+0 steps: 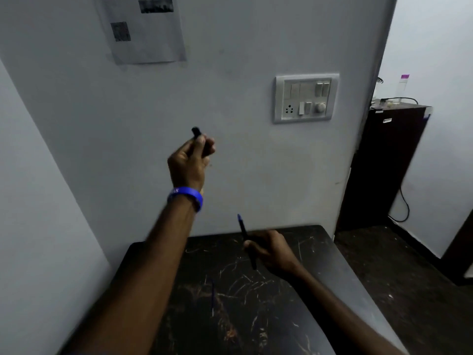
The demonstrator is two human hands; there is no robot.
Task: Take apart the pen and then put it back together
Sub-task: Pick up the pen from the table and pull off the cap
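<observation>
My left hand (190,160) is raised in front of the wall, closed around a short dark pen part (196,131) whose end sticks up past my fingers. Lower and to the right, my right hand (271,249) grips the dark pen barrel (246,240) above the table; its blue tip points up and its dark end hangs below my fingers. A thin blue refill (212,298) lies on the dark scratched table (314,242), between my two forearms. A blue wristband (188,197) is on my left wrist.
The table stands in a corner between a grey wall ahead and a wall on the left. A switch panel (306,98) is mounted on the wall at upper right. A dark cabinet (384,162) with a cable stands to the right.
</observation>
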